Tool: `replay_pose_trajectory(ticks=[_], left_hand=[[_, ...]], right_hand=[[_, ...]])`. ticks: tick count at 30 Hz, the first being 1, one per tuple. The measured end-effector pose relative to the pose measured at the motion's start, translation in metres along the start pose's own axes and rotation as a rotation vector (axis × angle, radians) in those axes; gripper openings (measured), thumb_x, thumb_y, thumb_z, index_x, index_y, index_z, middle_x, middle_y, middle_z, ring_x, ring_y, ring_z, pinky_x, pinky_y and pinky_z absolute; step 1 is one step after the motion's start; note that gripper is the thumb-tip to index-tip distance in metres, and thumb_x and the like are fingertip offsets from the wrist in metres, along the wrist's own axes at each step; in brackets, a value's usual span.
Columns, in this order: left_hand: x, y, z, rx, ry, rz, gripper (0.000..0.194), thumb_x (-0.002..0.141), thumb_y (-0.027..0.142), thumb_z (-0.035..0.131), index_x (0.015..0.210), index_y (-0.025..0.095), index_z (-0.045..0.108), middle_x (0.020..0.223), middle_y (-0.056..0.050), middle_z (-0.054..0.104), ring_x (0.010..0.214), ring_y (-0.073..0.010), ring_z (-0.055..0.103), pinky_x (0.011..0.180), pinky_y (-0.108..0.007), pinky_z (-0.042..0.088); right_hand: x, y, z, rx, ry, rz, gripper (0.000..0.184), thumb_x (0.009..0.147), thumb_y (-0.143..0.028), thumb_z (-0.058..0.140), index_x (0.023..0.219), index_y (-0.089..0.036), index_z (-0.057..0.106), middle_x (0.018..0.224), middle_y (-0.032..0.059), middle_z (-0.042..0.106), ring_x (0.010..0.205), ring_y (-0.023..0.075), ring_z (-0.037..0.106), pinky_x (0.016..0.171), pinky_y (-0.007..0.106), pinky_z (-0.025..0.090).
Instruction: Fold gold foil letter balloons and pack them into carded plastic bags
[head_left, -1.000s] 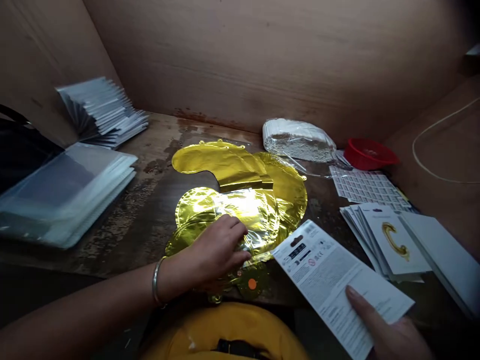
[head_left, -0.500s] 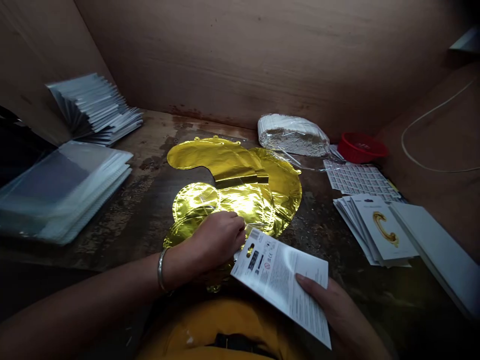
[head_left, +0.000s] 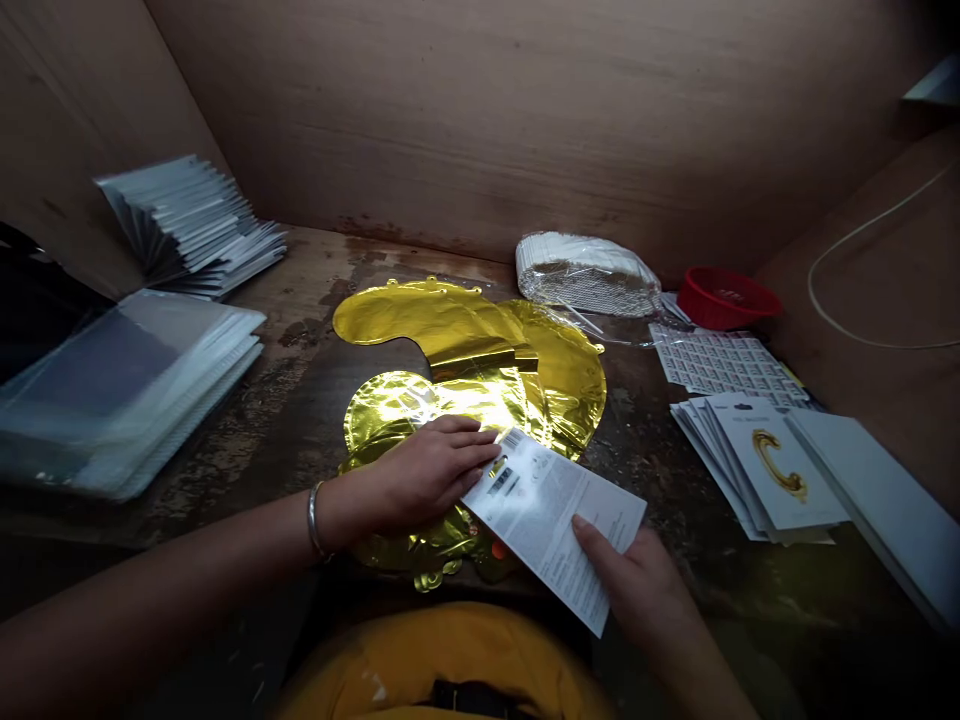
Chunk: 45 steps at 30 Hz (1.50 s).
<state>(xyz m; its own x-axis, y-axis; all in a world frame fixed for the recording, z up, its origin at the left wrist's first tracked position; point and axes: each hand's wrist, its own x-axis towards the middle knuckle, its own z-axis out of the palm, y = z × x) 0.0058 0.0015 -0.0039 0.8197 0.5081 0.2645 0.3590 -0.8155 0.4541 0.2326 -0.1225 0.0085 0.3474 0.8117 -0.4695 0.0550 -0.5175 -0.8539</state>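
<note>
A white printed card, with small text, a barcode and a hanging slot, is tilted in front of me. My right hand grips its lower right side, thumb on top. My left hand, with a metal bangle at the wrist, reaches to the card's slotted end. Its fingers are stretched out and touch the card's edge; the thumb is mostly hidden. Beneath both lie shiny gold foil balloons, flat and overlapping on the worn table. My left hand and the card cover part of them.
On the left are clear plastic sleeves and a fanned stack of white packets. Bundled white straws, a red bowl, a sticker sheet, cards showing a gold C and a white stack stand right.
My left hand has gone from a closed fist to stretched fingers at the card's end. The card and my right hand have moved slightly up and left.
</note>
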Motion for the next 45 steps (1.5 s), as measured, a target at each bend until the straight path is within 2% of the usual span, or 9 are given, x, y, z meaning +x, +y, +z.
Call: replay_pose_trajectory(ticks=[5,9,16,20,23,25,29,35,45], left_hand=[[-0.001,-0.001,0.001,0.034,-0.029,-0.076,0.046,0.094,0.034,0.049,0.137,0.016,0.049,0.143,-0.013,0.049,0.131,-0.0272,0.043,0.110,-0.046,0.034],[-0.006,0.002,-0.008,0.124,-0.060,-0.172,0.050,0.092,0.047,0.052,0.137,0.025,0.049,0.147,-0.009,0.045,0.138,-0.0353,0.033,0.113,-0.063,0.013],[-0.017,0.008,-0.009,0.064,-0.074,-0.215,0.050,0.095,0.044,0.047,0.140,0.024,0.045,0.144,-0.009,0.048,0.139,-0.0316,0.035,0.115,-0.060,0.008],[-0.015,0.005,-0.019,-0.106,0.284,-0.320,0.033,0.092,0.032,0.053,0.124,0.023,0.058,0.133,-0.009,0.058,0.132,-0.0279,0.043,0.112,-0.053,0.027],[-0.013,0.009,-0.023,-0.529,0.729,-0.678,0.036,0.086,0.027,0.059,0.120,0.018,0.052,0.125,-0.012,0.057,0.115,-0.0224,0.056,0.098,-0.042,0.047],[-0.012,0.018,-0.020,-0.978,0.834,-0.895,0.039,0.082,0.027,0.064,0.117,0.017,0.049,0.117,-0.011,0.060,0.102,-0.0189,0.062,0.090,-0.036,0.052],[-0.007,0.040,-0.008,-1.604,0.618,-0.938,0.044,0.076,0.032,0.075,0.112,0.016,0.057,0.099,-0.009,0.069,0.082,-0.0156,0.067,0.076,-0.029,0.055],[0.003,0.052,-0.002,-1.343,0.671,-0.857,0.030,0.072,0.040,0.077,0.084,0.013,0.069,0.073,-0.004,0.070,0.067,-0.0147,0.066,0.065,-0.025,0.055],[0.002,0.063,0.015,-1.257,0.686,-0.775,0.017,0.080,0.031,0.069,0.088,0.016,0.069,0.093,-0.006,0.073,0.087,-0.0207,0.067,0.080,-0.031,0.054]], right_hand=[[0.009,-0.009,0.020,0.104,-0.039,-0.082,0.053,0.064,-0.051,0.077,0.098,-0.011,0.071,0.096,0.0140,0.075,0.088,0.0332,0.070,0.071,0.037,0.058],[0.011,-0.005,0.021,0.150,-0.053,-0.028,0.051,0.068,-0.050,0.076,0.099,-0.010,0.070,0.091,0.0134,0.075,0.081,0.0316,0.071,0.068,0.037,0.057],[0.018,-0.009,0.028,0.150,-0.027,-0.054,0.048,0.070,-0.045,0.077,0.103,-0.010,0.069,0.092,0.0119,0.076,0.078,0.0309,0.071,0.064,0.036,0.058],[0.021,-0.005,0.032,0.301,-0.021,-0.060,0.047,0.074,-0.045,0.076,0.108,-0.014,0.066,0.101,0.0093,0.075,0.090,0.0297,0.071,0.077,0.037,0.058],[0.021,0.001,0.033,0.411,0.004,-0.059,0.056,0.074,-0.046,0.077,0.118,-0.014,0.062,0.109,0.0092,0.073,0.100,0.0309,0.068,0.084,0.039,0.057],[0.020,0.002,0.032,0.430,0.047,-0.054,0.066,0.073,-0.048,0.077,0.126,-0.014,0.058,0.113,0.0095,0.071,0.103,0.0316,0.067,0.085,0.040,0.057],[0.016,-0.003,0.033,0.410,0.063,-0.054,0.076,0.072,-0.051,0.077,0.134,-0.014,0.052,0.116,0.0099,0.070,0.108,0.0325,0.065,0.087,0.040,0.057],[0.011,-0.008,0.032,0.237,0.133,-0.055,0.075,0.070,-0.055,0.076,0.130,-0.013,0.058,0.106,0.0097,0.074,0.104,0.0339,0.066,0.084,0.039,0.058],[0.007,-0.014,0.036,0.206,0.102,-0.061,0.071,0.071,-0.056,0.075,0.122,-0.009,0.060,0.109,0.0133,0.072,0.106,0.0330,0.065,0.083,0.035,0.059]])
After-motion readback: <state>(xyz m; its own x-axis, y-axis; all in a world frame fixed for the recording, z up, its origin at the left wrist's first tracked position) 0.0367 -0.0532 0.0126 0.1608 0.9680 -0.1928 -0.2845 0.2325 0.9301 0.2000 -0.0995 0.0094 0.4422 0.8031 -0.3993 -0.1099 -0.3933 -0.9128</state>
